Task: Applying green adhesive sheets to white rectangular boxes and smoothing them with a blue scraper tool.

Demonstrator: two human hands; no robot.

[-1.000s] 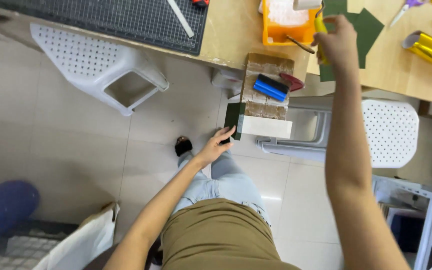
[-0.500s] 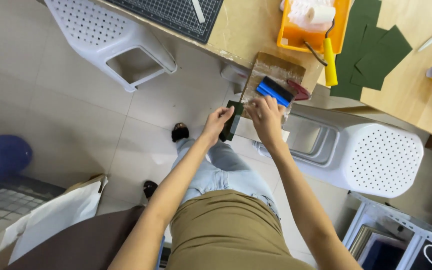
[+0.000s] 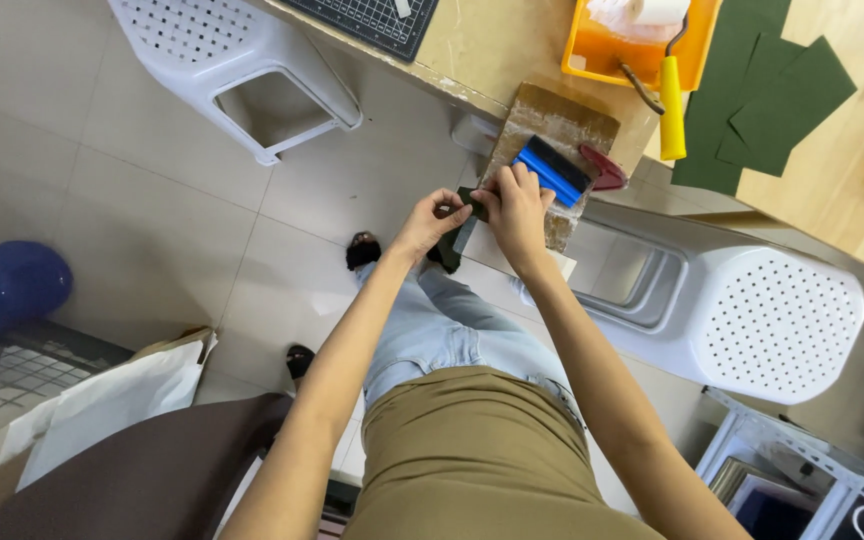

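Dark green, thin and flat, the small piece (image 3: 460, 232) sits pinched between our hands, its lower end hanging below them above the floor. Our left hand (image 3: 430, 222) curls its fingers shut on the piece's left edge. Our right hand (image 3: 512, 205) closes on its upper right part, fingertips touching a blue squeegee (image 3: 550, 170) just beyond, which lies on a worn brown board (image 3: 552, 120) at the surface's edge. Further right lie larger green sheets (image 3: 767, 95).
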